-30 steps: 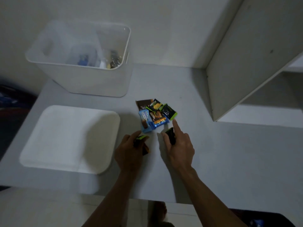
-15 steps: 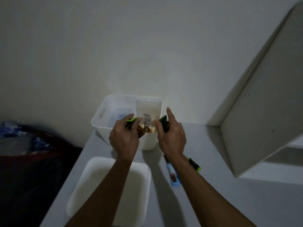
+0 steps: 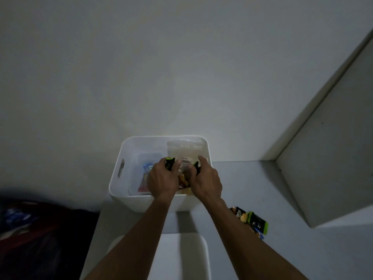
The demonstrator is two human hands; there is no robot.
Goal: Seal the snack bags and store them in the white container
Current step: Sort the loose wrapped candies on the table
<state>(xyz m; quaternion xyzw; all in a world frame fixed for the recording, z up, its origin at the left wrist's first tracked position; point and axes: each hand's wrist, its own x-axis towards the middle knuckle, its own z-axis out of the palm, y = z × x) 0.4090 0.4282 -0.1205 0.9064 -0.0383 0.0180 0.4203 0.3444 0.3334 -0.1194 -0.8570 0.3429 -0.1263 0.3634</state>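
Now both hands hover over the white container (image 3: 121, 190): my left hand (image 3: 161, 181) pinches one green-black snack packet (image 3: 169, 163), right hand (image 3: 205, 181) pinches another (image 3: 196, 166), held above the opening, presumably for dropping in.

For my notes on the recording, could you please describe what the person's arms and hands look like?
Both forearms are bare as far as the frame shows, with no sleeves in view. The left hand and right hand wear no gloves; no rings, watch or bracelets are visible in the dim light.
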